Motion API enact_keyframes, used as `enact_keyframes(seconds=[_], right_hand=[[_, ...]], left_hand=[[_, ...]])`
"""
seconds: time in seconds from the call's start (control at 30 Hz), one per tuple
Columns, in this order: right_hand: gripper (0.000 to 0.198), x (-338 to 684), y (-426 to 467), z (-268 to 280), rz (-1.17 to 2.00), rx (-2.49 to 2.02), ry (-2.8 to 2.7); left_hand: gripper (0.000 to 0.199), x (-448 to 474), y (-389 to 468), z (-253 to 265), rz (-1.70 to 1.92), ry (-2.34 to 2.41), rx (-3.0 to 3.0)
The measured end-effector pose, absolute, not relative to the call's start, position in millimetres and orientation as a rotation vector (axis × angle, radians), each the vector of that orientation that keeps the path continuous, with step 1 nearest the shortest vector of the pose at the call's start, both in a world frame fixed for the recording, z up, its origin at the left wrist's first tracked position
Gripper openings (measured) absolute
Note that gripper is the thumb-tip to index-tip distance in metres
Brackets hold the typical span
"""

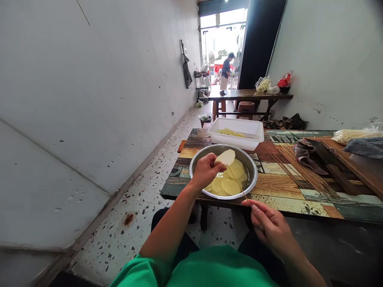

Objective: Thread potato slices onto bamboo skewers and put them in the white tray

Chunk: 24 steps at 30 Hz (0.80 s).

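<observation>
Above a metal basin (pixel 253 175), my left hand (pixel 206 171) pinches a pale potato slice (pixel 226 157) by its near side. My right hand (pixel 269 223) is closed on the lower part of a thin wooden skewer (pixel 237 182), just past the table's front edge. The skewer slants up and left, its far end at the lower edge of the slice; whether the tip has gone in, I cannot tell. Several round yellow potato slices (pixel 230 186) lie in water inside the basin.
Behind the basin stands a white plastic tub (pixel 259 137) with some yellow slices. Loose skewers (pixel 305 171), a crumpled glove-like cloth (pixel 305 153), a wooden board (pixel 356 163) and bagged goods (pixel 359 135) lie to the right. A person (pixel 226 71) stands near the far doorway.
</observation>
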State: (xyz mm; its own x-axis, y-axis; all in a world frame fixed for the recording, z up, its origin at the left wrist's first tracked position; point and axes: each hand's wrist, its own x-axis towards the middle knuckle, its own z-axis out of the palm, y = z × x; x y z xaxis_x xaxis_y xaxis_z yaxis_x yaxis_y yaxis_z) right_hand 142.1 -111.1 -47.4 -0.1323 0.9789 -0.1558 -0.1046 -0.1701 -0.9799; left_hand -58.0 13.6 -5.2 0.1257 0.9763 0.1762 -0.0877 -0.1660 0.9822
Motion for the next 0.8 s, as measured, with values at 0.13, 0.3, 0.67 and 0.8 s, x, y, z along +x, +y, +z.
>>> enact_keyframes(seconds=[0.13, 0.3, 0.67, 0.8], right_hand=[[0.048, 140.1, -109.1, -40.9, 1.631, -1.106, -0.973], [0.044, 139.1, -108.6, -52.2, 1.345, -1.256, -1.151], [0.036, 151.6, -106.7, -33.6, 1.765, -0.996, -0.959], [0.037, 153.2, -104.6, -38.6, 1.673, -1.065, -1.121]], left_hand=[[0.031, -55.2, 9.2, -6.4, 1.256, 0.932, 1.217], [0.038, -50.4, 5.9, -5.7, 1.327, 0.947, 1.097], [0.043, -52.9, 2.0, 1.0, 1.364, 0.938, 0.953], [0.045, -51.6, 1.5, 3.9, 1.367, 0.944, 0.94]])
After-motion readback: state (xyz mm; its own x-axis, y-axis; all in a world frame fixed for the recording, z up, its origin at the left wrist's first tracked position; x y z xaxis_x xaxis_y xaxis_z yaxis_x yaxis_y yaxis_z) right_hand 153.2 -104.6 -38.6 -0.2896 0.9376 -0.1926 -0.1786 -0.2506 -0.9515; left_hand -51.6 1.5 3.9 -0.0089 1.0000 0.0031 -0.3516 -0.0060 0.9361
